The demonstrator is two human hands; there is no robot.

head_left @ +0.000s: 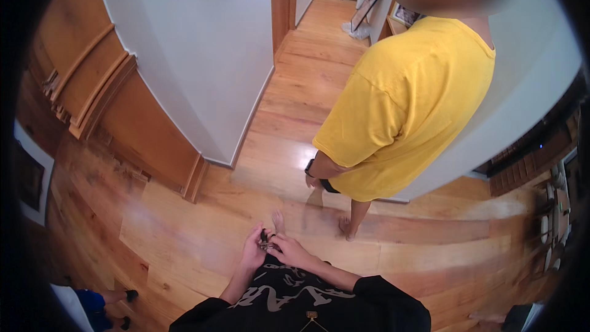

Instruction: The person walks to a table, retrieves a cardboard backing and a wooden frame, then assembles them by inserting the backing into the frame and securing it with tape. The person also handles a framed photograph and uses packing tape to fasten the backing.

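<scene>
Against my black cloth shirt (pixel 384 307), my left fingers (pixel 255 232) and right fingers (pixel 279 243) pinch a small black-and-metallic object (pixel 265 241); smooth wooden floor (pixel 184 237) spreads beyond the shirt.

Both hands (pixel 291 252) around small dark object (pixel 265 238)

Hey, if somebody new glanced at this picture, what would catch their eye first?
Probably the bright yellow T-shirt on the standing person, right of centre. Next, at the lower middle, the wearer's left hand holds a small dark item, too small to identify, with the right hand fingers at it. Orange-brown woodwork stands out along the left.
</scene>
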